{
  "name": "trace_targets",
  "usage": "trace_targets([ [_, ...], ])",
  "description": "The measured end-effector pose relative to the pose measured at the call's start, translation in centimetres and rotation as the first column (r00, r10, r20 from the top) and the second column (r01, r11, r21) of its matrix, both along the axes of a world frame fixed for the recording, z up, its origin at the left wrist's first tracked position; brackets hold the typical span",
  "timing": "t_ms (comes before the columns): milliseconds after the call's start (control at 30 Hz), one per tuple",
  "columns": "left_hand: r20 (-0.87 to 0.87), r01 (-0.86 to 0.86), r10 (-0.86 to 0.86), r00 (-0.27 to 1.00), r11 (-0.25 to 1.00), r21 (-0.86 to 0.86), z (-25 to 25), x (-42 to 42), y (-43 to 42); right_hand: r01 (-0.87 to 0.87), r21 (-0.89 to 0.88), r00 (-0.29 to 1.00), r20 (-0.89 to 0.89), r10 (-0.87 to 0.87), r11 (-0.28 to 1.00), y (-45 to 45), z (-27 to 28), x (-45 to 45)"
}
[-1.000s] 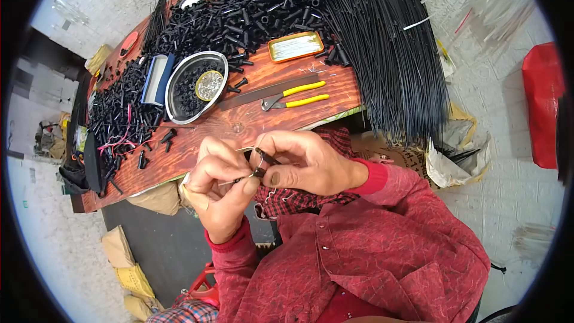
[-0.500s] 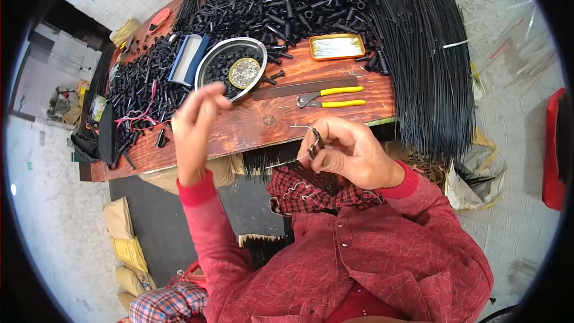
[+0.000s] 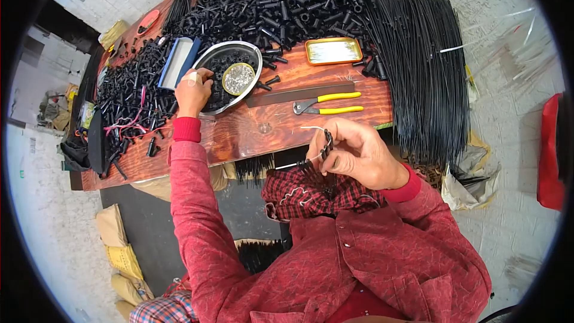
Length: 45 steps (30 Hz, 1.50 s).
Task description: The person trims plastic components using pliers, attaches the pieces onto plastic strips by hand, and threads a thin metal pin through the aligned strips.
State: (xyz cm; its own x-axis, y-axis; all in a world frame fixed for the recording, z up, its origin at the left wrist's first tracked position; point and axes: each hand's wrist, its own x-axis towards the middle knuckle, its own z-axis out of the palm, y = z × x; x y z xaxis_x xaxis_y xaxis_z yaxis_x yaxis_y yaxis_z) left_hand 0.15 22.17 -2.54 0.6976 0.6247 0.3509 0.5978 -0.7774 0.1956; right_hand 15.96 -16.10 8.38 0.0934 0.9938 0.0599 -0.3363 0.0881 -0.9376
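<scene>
**Wired black piece pinched in my right fingers, left hand at the bowl**

Nearest me, checked cloth (image 3: 302, 194) lies bunched in my lap. Just above it, my right hand (image 3: 356, 154) pinches a small black piece (image 3: 327, 143) between thumb and fingers. It looks dark and narrow, stands roughly upright and catches a little shine; its finer shape is too small to tell. A thin, pale wire (image 3: 311, 127) shows with it, one end poking out leftward above my fingertips with a slight bend, another pale length reaching left lower down.

Beyond the table's near edge, my left hand (image 3: 194, 91) is at the left side of the metal bowl (image 3: 260, 63), fingers curled close together; I cannot tell whether they grip anything. Small black bits fill the bowl around a round tin (image 3: 238, 79) of silvery bits. To its right lie yellow-handled pliers (image 3: 336, 96), just beside a dark bar (image 3: 281, 97). Further off are an orange-rimmed tray (image 3: 335, 62) and heaped black tubes (image 3: 281, 13).
</scene>
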Motion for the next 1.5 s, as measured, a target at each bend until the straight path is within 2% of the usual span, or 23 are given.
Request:
trace_targets([
  [133, 0.007, -0.025, 0.025, 1.0, 0.999, -0.039, 1.3, -0.2, -1.5, -0.003, 0.051, 1.0, -0.001, 0.003, 0.999, 0.8, -0.3, 0.0],
  [267, 0.058, -0.005, 0.009, 0.998, 0.997, -0.078, 0.1, -0.3, -1.4, -0.008, 0.064, 1.0, 0.016, 0.007, 0.998, 1.3, -0.6, 0.0],
  [467, 0.078, 0.083, -0.085, 0.993, 0.996, 0.032, -0.6, 0.6, -0.8, -0.019, 0.137, 1.0, 0.014, 0.017, 0.99, 1.6, -0.6, -0.1],
  [633, 0.011, 0.06, -0.059, 0.998, 0.998, -0.037, -0.1, 0.5, -0.8, -0.006, 0.142, 1.0, 0.006, 0.005, 0.99, 0.9, -0.6, -0.4],
  [733, 0.056, 0.076, -0.07, 0.996, 0.991, -0.108, -0.1, 0.8, -0.6, 0.017, 0.151, 0.999, 0.038, -0.023, 0.988, 0.9, -0.7, -0.4],
  [833, 0.086, 0.034, -0.026, 0.996, 0.995, -0.094, -0.3, 1.1, -0.9, 0.021, 0.12, 1.0, 0.017, -0.023, 0.992, 0.8, -0.3, -0.2],
  [867, 0.096, 0.036, -0.034, 0.995, 0.999, -0.014, -0.4, 1.0, -0.8, 0.017, 0.119, 1.0, 0.011, -0.019, 0.993, 0.9, -0.5, -0.1],
  [900, 0.099, 0.039, -0.038, 0.994, 0.999, -0.008, -0.9, 0.8, 0.0, 0.014, 0.118, 1.0, 0.005, -0.015, 0.993, 0.9, -0.5, 0.0],
  [967, 0.385, 0.069, 0.027, 0.923, 0.97, -0.233, -1.9, 0.1, 1.2, 0.016, 0.124, 1.0, -0.002, -0.016, 0.992, 1.1, -0.8, 0.1],
  [1000, 0.491, 0.205, 0.228, 0.841, 0.706, -0.678, 1.2, -0.1, -1.1, 0.016, 0.127, 1.0, -0.013, -0.014, 0.992, 1.2, -0.8, 0.1],
  [1033, 0.614, 0.427, 0.383, 0.691, 0.469, -0.773, 4.2, 0.0, -4.4, 0.017, 0.127, 1.0, -0.019, -0.015, 0.992, 1.3, -0.8, 0.0],
  [1100, 0.657, 0.689, 0.443, 0.609, 0.113, -0.715, 5.9, -0.8, -6.8, 0.01, 0.123, 1.0, 0.003, -0.011, 0.992, 1.7, -0.7, -0.3],
  [1167, 0.708, 0.797, 0.411, 0.575, -0.085, -0.598, 8.2, -0.8, -11.3, 0.014, 0.156, 1.0, -0.024, -0.01, 0.988, 2.3, -1.2, -1.0],
  [1200, 0.73, 0.825, 0.402, 0.553, -0.141, -0.548, 8.9, -0.9, -13.1, 0.003, 0.182, 1.0, -0.031, 0.003, 0.983, 2.6, -1.5, -1.2],
  [1333, 0.796, 0.857, 0.32, 0.514, -0.167, -0.487, 10.3, -1.4, -17.3, 0.012, 0.201, 0.998, -0.064, 0.001, 0.98, 2.7, -1.9, -1.7],
  [1400, 0.827, 0.866, 0.266, 0.495, -0.23, -0.445, 10.7, -1.3, -18.4, 0.038, 0.188, 0.997, -0.073, -0.025, 0.982, 2.4, -1.6, -1.7],
  [1500, 0.792, 0.834, 0.262, 0.552, -0.185, -0.52, 11.6, -0.9, -19.7, 0.032, 0.197, 0.996, -0.084, -0.015, 0.98, 2.0, -1.7, -1.4],
])
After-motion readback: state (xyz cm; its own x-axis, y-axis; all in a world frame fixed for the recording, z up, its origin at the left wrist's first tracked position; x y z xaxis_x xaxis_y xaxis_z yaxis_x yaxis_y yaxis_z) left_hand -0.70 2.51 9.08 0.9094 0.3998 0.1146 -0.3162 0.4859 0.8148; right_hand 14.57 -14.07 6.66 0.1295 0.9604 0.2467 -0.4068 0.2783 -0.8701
